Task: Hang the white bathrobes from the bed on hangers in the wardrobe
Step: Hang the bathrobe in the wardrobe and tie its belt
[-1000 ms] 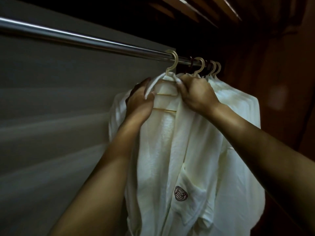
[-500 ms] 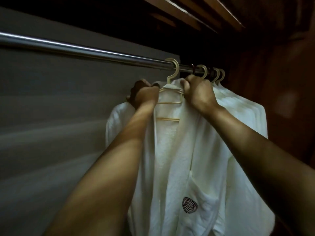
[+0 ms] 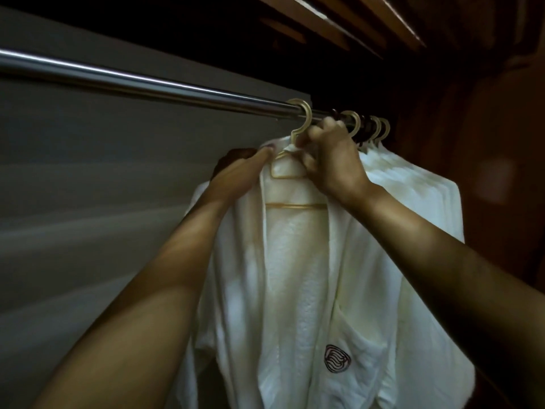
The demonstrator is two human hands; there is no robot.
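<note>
On the rail (image 3: pixel 147 84): the front hanger (image 3: pixel 303 121) is hooked at about 12 o'clock of the view; three more hangers (image 3: pixel 355 124) are crowded just beside it, toward 1 o'clock.
Front bathrobe (image 3: pixel 295 276): it is hung on the front hanger, open at the chest; a dark logo (image 3: pixel 337 358) is seen on its pocket at 5 o'clock.
Other bathrobes (image 3: pixel 413 187): they are packed behind it, toward 2 o'clock.
Left hand (image 3: pixel 236 169): the collar is gripped at 10 o'clock of the hanger, thumb in front.
Right hand (image 3: pixel 333 160): the collar is pinched just under the hook; the two hands are close, with the hanger's neck between them.
</note>
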